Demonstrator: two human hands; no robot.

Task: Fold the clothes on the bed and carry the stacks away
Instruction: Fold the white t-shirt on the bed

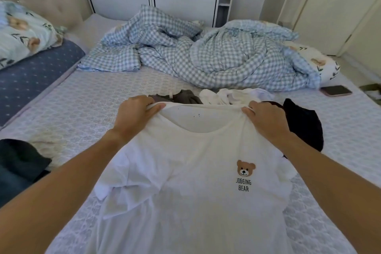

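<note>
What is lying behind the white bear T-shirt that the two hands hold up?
Behind the white T-shirt, held by the left hand and right hand, lie a grey garment, white clothes and a black garment. Their nearer parts are covered by the shirt.

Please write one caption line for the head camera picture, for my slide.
Both hands, left and right, grip the shoulders of a white bear T-shirt over the bed.

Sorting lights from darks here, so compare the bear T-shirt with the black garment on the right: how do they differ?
The bear T-shirt is white with a bear print and lettering; the black garment shows no print. The T-shirt is spread out, gripped at the shoulders by the left hand and right hand; the black garment lies crumpled and unheld, partly behind the right arm. Both are still unfolded on the bed.
</note>
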